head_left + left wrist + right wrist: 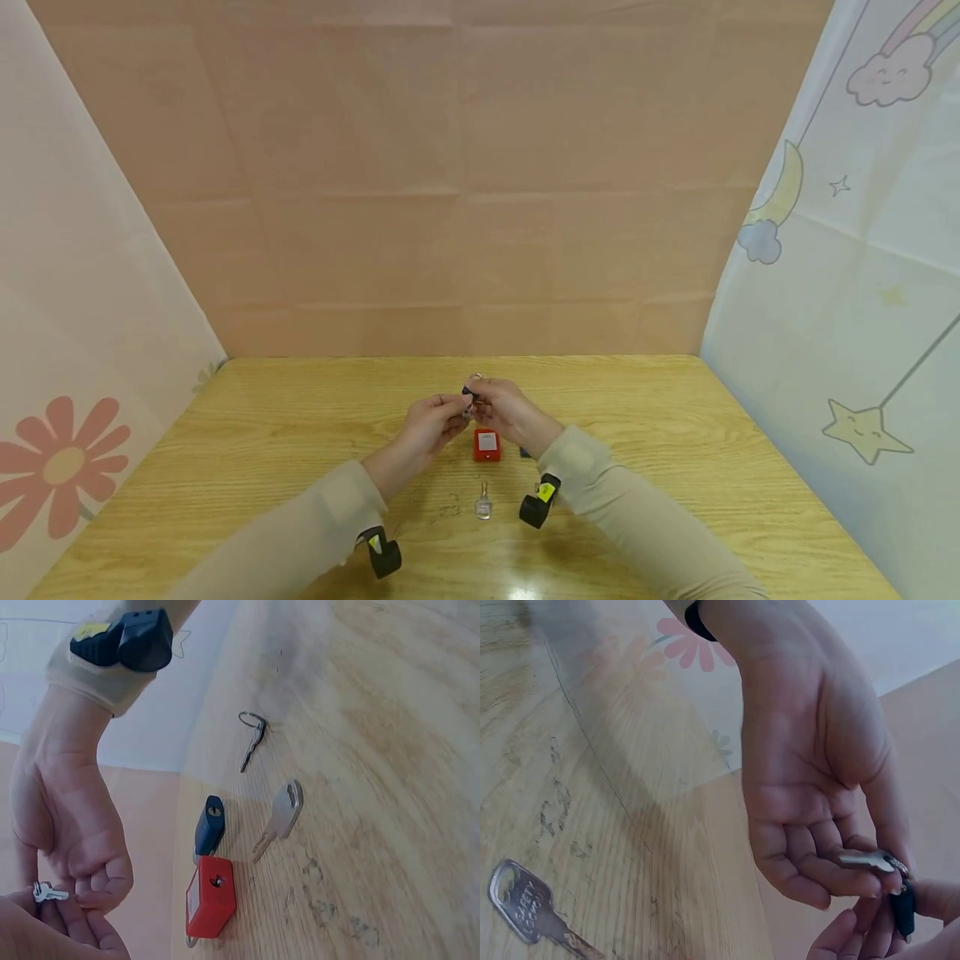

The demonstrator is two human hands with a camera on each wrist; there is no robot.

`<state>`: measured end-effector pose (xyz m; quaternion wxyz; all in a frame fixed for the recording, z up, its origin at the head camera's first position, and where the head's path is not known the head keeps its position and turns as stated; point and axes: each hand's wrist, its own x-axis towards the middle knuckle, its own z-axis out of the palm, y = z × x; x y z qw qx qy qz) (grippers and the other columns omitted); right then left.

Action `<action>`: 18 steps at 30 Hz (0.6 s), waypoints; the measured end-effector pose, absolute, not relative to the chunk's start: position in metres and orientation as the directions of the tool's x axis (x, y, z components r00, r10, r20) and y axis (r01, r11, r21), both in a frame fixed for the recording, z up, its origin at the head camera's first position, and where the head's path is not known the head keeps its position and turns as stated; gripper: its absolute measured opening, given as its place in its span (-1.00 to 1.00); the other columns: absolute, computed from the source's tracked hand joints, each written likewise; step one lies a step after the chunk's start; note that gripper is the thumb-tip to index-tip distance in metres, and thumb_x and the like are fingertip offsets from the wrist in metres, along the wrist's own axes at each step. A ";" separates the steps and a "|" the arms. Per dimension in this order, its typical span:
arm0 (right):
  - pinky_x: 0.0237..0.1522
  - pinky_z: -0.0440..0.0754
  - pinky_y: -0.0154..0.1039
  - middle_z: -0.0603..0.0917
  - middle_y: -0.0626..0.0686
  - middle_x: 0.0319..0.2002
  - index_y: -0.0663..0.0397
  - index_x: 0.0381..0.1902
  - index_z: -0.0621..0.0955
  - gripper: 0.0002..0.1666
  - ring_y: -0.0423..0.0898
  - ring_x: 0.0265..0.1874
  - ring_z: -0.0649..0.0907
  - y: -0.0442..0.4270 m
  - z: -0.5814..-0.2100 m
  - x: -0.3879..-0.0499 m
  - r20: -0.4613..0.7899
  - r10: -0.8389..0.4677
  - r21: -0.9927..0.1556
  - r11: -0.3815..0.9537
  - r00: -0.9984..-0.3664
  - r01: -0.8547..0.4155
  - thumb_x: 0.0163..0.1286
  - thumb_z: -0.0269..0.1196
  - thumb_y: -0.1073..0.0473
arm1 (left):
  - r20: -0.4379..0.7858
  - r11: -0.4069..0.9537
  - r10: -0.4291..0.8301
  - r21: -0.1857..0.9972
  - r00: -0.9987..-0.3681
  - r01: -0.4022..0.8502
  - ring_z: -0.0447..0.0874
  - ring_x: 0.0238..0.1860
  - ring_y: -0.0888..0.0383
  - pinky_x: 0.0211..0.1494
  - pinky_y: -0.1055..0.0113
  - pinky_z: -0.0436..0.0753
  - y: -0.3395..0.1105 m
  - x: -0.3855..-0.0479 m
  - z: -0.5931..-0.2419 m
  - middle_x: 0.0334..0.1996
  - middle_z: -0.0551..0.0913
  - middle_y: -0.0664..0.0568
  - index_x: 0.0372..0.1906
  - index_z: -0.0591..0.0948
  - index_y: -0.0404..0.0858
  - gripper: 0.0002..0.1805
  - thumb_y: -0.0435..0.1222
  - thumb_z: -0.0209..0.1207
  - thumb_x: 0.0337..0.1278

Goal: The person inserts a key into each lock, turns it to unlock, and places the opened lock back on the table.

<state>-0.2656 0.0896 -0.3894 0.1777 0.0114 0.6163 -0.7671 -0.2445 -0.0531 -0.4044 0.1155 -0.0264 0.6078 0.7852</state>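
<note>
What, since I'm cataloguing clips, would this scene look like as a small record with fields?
Left hand: holds small silver key
Right hand: holds dark padlock
Table: wood-grained; bears red padlock, blue padlock, large silver key, key on a ring
Layout: large silver key nearer the person than red padlock, apart from it

On the table (300, 417) — one key (483, 507) before one padlock (487, 445).
</note>
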 end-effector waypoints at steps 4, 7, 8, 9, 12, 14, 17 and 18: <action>-0.29 0.49 -0.36 0.51 -0.06 -0.40 0.20 -0.17 0.47 -0.80 -0.24 -0.48 0.50 0.088 -0.388 -0.265 -0.236 -0.264 -0.946 -0.156 -0.935 0.283 0.55 0.01 0.16 | -0.179 -0.239 0.158 0.947 -0.971 -0.213 0.58 -0.39 0.24 -0.09 0.32 0.61 -0.054 -0.246 -0.405 -0.40 0.61 0.07 -0.24 0.58 -0.38 -0.83 -0.30 0.20 0.28; -0.32 0.51 -0.38 0.53 -0.07 -0.43 0.22 -0.15 0.48 -0.79 -0.25 -0.50 0.50 0.089 -0.389 -0.265 -0.232 -0.276 -0.946 -0.158 -0.933 0.282 0.55 0.00 0.16 | -0.189 -0.209 0.221 0.949 -0.957 -0.236 0.62 -0.39 0.25 -0.05 0.28 0.64 -0.056 -0.247 -0.407 -0.44 0.63 0.09 -0.18 0.58 -0.41 -0.77 -0.26 0.17 0.33; -0.34 0.51 -0.39 0.53 -0.07 -0.43 0.22 -0.14 0.48 -0.79 -0.25 -0.51 0.50 0.089 -0.390 -0.266 -0.232 -0.279 -0.945 -0.160 -0.932 0.284 0.55 0.00 0.16 | -0.188 -0.191 0.246 0.952 -0.951 -0.238 0.63 -0.39 0.25 -0.02 0.26 0.64 -0.057 -0.247 -0.407 -0.45 0.64 0.10 -0.14 0.57 -0.43 -0.74 -0.25 0.15 0.34; -0.35 0.51 -0.39 0.54 -0.07 -0.43 0.23 -0.14 0.47 -0.78 -0.25 -0.51 0.50 0.090 -0.390 -0.266 -0.233 -0.280 -0.944 -0.165 -0.931 0.286 0.55 0.00 0.16 | -0.183 -0.171 0.271 0.957 -0.945 -0.234 0.64 -0.38 0.25 0.00 0.25 0.64 -0.057 -0.247 -0.408 -0.46 0.65 0.10 -0.11 0.57 -0.45 -0.71 -0.24 0.13 0.36; -0.37 0.51 -0.38 0.53 -0.06 -0.43 0.23 -0.12 0.47 -0.78 -0.25 -0.51 0.51 0.091 -0.392 -0.268 -0.241 -0.269 -0.940 -0.175 -0.932 0.294 0.55 -0.01 0.16 | -0.151 -0.104 0.307 0.976 -0.940 -0.191 0.65 -0.36 0.25 0.06 0.19 0.63 -0.058 -0.247 -0.409 -0.45 0.67 0.11 -0.06 0.55 -0.49 -0.69 -0.27 0.11 0.37; -0.37 0.51 -0.38 0.53 -0.06 -0.43 0.24 -0.11 0.46 -0.78 -0.24 -0.50 0.52 0.090 -0.392 -0.268 -0.245 -0.260 -0.940 -0.173 -0.934 0.295 0.55 -0.01 0.16 | -0.121 -0.063 0.298 0.987 -0.947 -0.147 0.66 -0.35 0.24 0.05 0.16 0.63 -0.059 -0.247 -0.410 -0.43 0.68 0.10 -0.08 0.56 -0.49 -0.72 -0.30 0.12 0.35; -0.37 0.51 -0.38 0.54 -0.07 -0.44 0.27 -0.10 0.47 -0.76 -0.25 -0.52 0.51 0.088 -0.392 -0.268 -0.244 -0.251 -0.943 -0.164 -0.937 0.290 0.55 0.00 0.16 | -0.073 -0.002 0.252 0.997 -0.965 -0.076 0.67 -0.36 0.21 -0.01 0.13 0.66 -0.059 -0.247 -0.409 -0.41 0.68 0.04 -0.14 0.58 -0.49 -0.77 -0.34 0.13 0.33; -0.36 0.51 -0.38 0.54 -0.07 -0.45 0.27 -0.11 0.47 -0.76 -0.25 -0.53 0.51 0.088 -0.392 -0.268 -0.242 -0.251 -0.945 -0.159 -0.937 0.286 0.55 0.00 0.16 | -0.048 0.034 0.239 0.999 -0.970 -0.041 0.67 -0.36 0.19 -0.04 0.13 0.67 -0.059 -0.247 -0.410 -0.41 0.69 0.00 -0.17 0.59 -0.48 -0.79 -0.36 0.14 0.31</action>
